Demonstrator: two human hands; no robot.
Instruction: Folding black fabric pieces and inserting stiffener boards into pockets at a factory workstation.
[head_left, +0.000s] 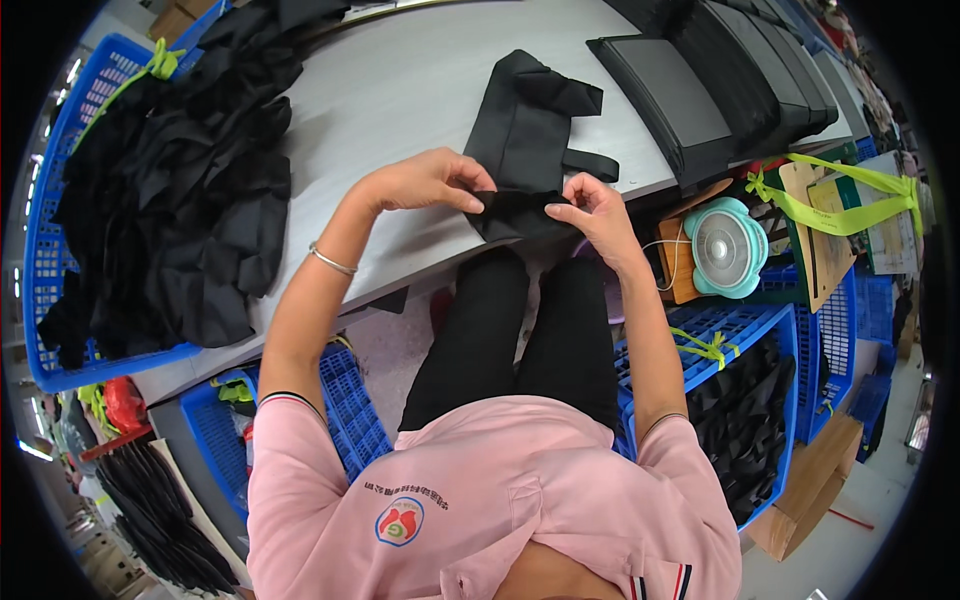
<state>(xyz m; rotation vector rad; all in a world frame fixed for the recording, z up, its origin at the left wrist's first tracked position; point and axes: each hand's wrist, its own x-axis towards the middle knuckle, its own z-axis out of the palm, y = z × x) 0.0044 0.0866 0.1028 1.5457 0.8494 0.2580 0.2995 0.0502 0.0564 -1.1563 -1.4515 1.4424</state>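
A black fabric piece [515, 135], sewn like a pouch with flaps and a strap loop, lies on the grey table [390, 75] in front of me. Its near end hangs over the table's edge. My left hand [440, 182] pinches the left corner of that near end between thumb and fingers. On the other side, my right hand [592, 212] pinches the right corner, so the cloth stretches between both hands. The strap loop [592, 165] sticks out to the right, just above my right hand.
At the left, a blue basket [45, 270] overflows with black fabric pieces [190, 180]. Stacked black panels [680, 95] occupy the table's far right. A turquoise fan [728, 248] stands below the right edge. Another blue basket [790, 370] of black pieces sits beside my right arm.
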